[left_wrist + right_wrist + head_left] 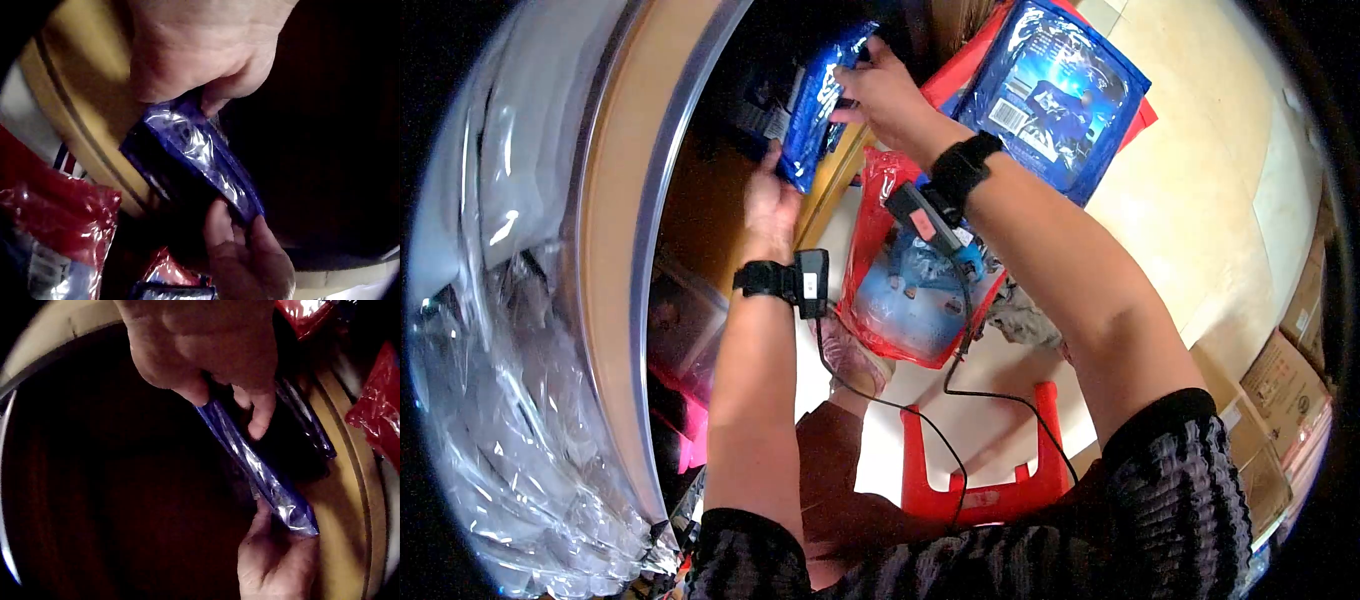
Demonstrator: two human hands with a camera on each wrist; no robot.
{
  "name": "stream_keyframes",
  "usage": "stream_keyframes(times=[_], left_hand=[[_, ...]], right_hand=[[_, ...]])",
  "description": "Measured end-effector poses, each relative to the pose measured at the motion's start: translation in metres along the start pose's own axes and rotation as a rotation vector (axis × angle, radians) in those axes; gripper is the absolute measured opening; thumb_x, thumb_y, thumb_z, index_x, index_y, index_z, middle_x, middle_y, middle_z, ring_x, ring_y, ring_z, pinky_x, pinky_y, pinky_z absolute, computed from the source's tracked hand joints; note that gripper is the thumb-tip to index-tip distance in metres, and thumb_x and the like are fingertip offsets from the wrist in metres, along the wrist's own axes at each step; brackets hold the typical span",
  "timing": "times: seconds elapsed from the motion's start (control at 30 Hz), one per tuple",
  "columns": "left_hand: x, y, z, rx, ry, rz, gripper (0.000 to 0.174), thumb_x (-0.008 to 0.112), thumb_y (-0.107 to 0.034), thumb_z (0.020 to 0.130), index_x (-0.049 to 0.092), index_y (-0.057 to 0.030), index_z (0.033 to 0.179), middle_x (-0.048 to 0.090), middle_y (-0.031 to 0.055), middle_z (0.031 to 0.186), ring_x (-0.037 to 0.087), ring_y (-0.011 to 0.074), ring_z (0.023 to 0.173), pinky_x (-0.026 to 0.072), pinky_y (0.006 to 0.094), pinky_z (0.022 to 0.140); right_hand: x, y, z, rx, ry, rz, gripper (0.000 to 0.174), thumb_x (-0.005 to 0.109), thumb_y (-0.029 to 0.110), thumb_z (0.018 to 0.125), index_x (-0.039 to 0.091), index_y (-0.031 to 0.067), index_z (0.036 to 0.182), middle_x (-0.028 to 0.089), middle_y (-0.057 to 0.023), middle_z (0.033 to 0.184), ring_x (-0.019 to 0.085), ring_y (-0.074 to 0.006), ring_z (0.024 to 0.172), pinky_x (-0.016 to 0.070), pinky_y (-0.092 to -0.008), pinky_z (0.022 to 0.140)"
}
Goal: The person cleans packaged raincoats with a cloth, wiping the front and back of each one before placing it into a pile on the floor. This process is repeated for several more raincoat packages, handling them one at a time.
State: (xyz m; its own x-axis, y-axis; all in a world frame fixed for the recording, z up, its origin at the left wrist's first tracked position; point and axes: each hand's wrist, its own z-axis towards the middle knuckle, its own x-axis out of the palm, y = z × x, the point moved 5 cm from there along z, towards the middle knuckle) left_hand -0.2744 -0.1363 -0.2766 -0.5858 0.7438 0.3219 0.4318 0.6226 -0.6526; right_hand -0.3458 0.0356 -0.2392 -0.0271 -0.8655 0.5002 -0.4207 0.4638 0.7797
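A blue glossy packet [815, 110] is held edge-up inside a dark shelf opening under a wooden top. My left hand [775, 175] grips its lower end with the thumb against the wrapper. My right hand [858, 78] pinches its upper end. In the left wrist view the left hand [209, 100] closes on the blue packet [194, 156] from above, and the right hand [237, 240] holds the far end. In the right wrist view the right hand [228, 394] pinches the blue packet [256, 469], with the left hand [269, 550] below it.
A second blue packet [1055, 90] lies on a red one on the floor. A red bag [905, 300] with a packet inside leans by the wooden edge [615, 200]. A red stool [990, 480] stands below, cardboard boxes [1280, 390] at right, crumpled clear plastic [490, 380] at left.
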Motion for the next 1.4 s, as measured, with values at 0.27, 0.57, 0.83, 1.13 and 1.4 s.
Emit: stream_keyframes(times=[0.27,0.57,0.83,1.13,1.4], left_hand=[[-0.01,0.007,0.054,-0.01,0.061,0.316,0.027,0.056,-0.03,0.091,0.058,-0.0068,0.105,0.061,0.0008,0.088,0.054,0.0094,0.065,0.0414,0.0177,0.05],[0.014,0.001,0.047,0.116,-0.012,0.801,0.048,0.057,-0.042,0.088,0.056,-0.003,0.116,0.063,0.0084,0.1,0.061,0.0153,0.078,0.0497,0.0229,0.057],[0.006,0.006,0.073,0.096,-0.156,1.087,0.054,0.06,-0.044,0.086,0.055,0.0001,0.116,0.063,0.013,0.1,0.063,0.019,0.079,0.0528,0.0273,0.059],[-0.002,0.034,-0.01,0.211,-0.042,0.83,0.025,0.068,-0.023,0.082,0.059,-0.002,0.091,0.059,0.0047,0.073,0.053,0.0134,0.057,0.0495,0.0263,0.056],[-0.028,0.122,-0.101,0.385,0.268,1.529,0.066,0.073,-0.029,0.071,0.046,-0.0017,0.125,0.048,0.0212,0.123,0.048,0.035,0.113,0.0386,0.0396,0.098]], right_hand=[[-0.026,-0.035,0.043,0.123,-0.07,-0.118,0.024,0.058,0.009,0.086,0.055,0.0077,0.11,0.062,-0.0056,0.097,0.06,-0.0175,0.082,0.0524,-0.0307,0.068],[-0.014,-0.016,0.037,-0.263,-0.149,-1.052,0.034,0.057,0.02,0.078,0.055,0.0008,0.106,0.061,-0.0236,0.099,0.059,-0.0373,0.094,0.049,-0.041,0.081],[-0.032,-0.046,0.055,-0.268,0.319,-1.664,0.033,0.057,0.016,0.076,0.059,-0.0014,0.104,0.063,-0.0239,0.095,0.062,-0.0372,0.085,0.0494,-0.0419,0.081],[-0.104,-0.036,-0.04,-0.064,-0.087,-0.611,0.033,0.056,0.015,0.079,0.057,-0.0025,0.107,0.064,-0.0181,0.091,0.063,-0.0303,0.079,0.0508,-0.0383,0.071],[-0.191,-0.034,-0.179,0.008,-0.559,-0.466,0.029,0.063,0.01,0.08,0.055,-0.0018,0.105,0.062,-0.0109,0.082,0.059,-0.0161,0.071,0.0478,-0.0293,0.063]])
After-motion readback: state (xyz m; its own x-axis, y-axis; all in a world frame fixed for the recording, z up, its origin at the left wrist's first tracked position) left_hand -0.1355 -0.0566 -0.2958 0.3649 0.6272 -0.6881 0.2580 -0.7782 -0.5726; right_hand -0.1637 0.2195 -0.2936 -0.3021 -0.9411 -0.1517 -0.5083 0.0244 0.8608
